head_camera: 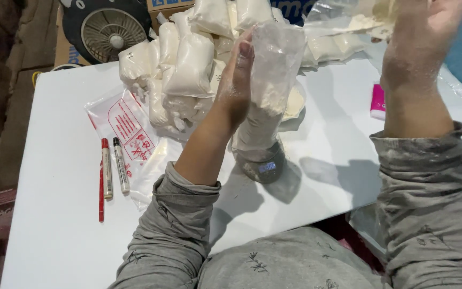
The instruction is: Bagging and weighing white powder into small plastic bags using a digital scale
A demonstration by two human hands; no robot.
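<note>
My left hand [236,80] is raised flat against the side of a tall clear plastic bag [268,85] partly filled with white powder. The bag stands upright on a small round scale [266,167] with a lit display. My right hand [421,37], dusted with powder, is lifted at the upper right, fingers around a crumpled clear bag of powder [367,18]. Both forearms wear grey sleeves.
A heap of filled white powder bags [180,64] lies at the back of the white table [54,214]. Flat printed empty bags [126,126], two markers [113,167] and a red pen [101,198] lie to the left. A pink box [378,101] sits right; a fan [110,32] stands behind.
</note>
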